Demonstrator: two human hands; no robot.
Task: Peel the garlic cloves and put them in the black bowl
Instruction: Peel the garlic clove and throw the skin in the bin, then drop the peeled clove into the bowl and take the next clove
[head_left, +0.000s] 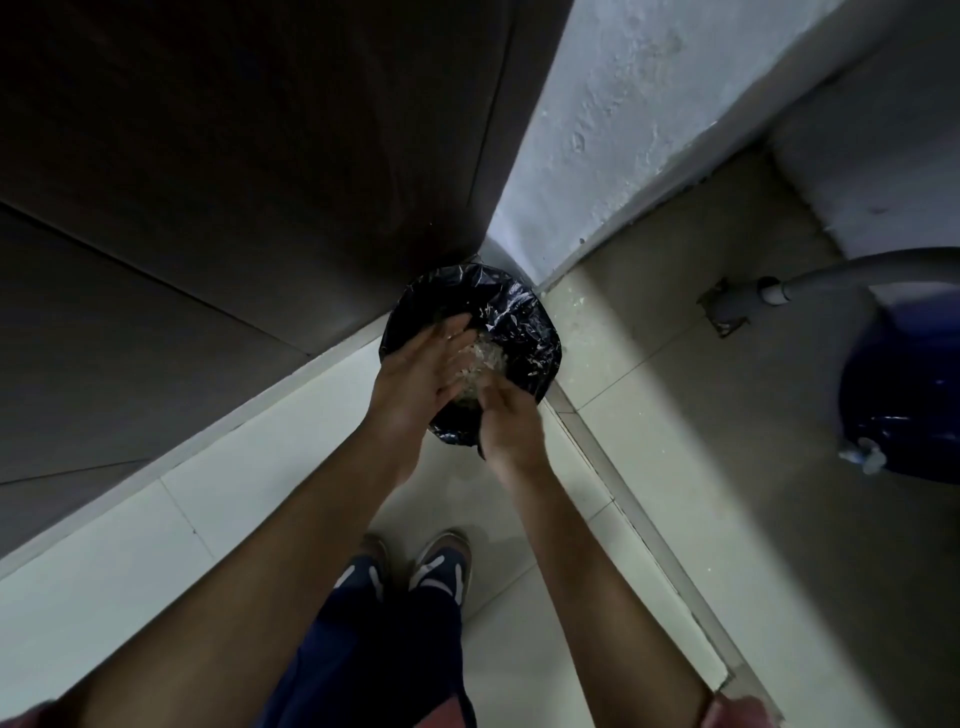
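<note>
I am standing over a bin lined with a black plastic bag (524, 317) in the floor corner. Pale garlic skins (485, 358) lie heaped inside it, and small flakes stick to the bag. My left hand (421, 369) is held flat over the bin with its fingers straight, palm turned to the right. My right hand (509, 421) is just beside it, its blurred fingers reaching to the left palm's edge above the skins. I see nothing held in either hand. No garlic cloves and no black bowl are in view.
A dark wooden door (234, 156) stands at the left and a white rough wall (649, 114) at the right behind the bin. A blue drum (904, 395) and grey pipe (831, 275) are at far right. My feet (415, 566) are on pale floor tiles.
</note>
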